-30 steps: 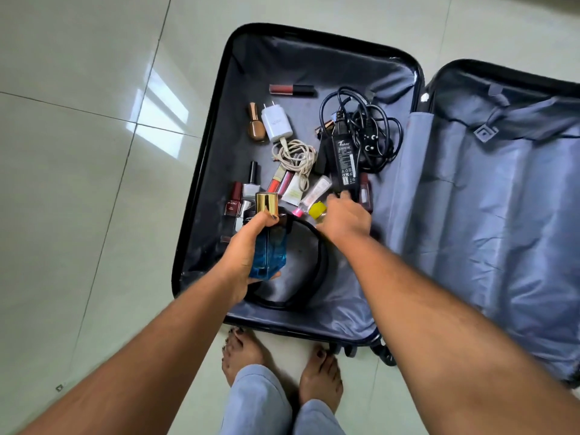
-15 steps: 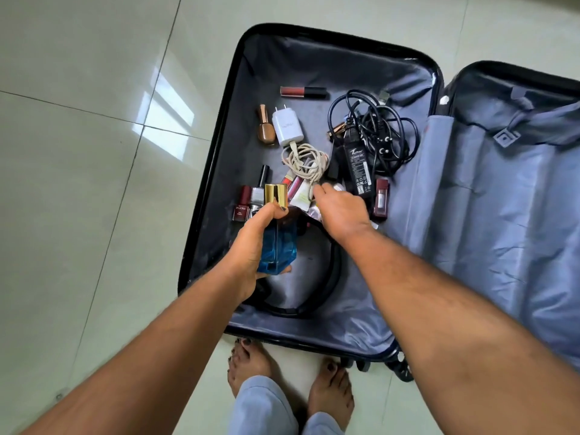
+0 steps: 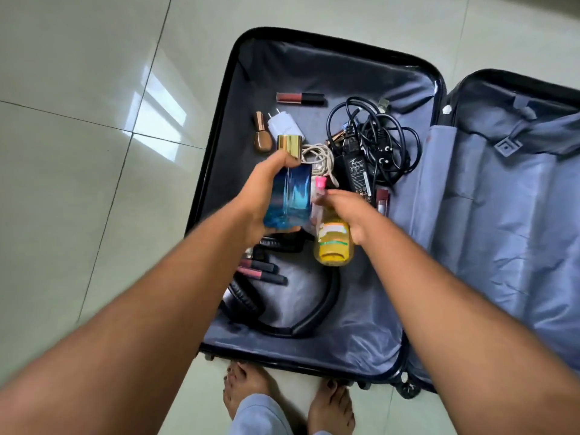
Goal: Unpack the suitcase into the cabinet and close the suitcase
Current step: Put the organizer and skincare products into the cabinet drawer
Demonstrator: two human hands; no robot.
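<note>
Meanwhile, the left hand [image 3: 262, 199] gripped a blue glass perfume bottle with a gold cap [image 3: 290, 191], fingers curled round it, while the right hand [image 3: 346, 211] held a yellow plastic bottle [image 3: 333, 243] together with a pink-capped tube [image 3: 320, 189]. Both hovered above the open black suitcase with grey lining [image 3: 314, 67] on the tiled floor [image 3: 78, 183]. Beyond the fingers lay a black power adapter with tangled cable [image 3: 357, 174] and a white charger plug [image 3: 284, 125]; below them, black headphones [image 3: 282, 309]
</note>
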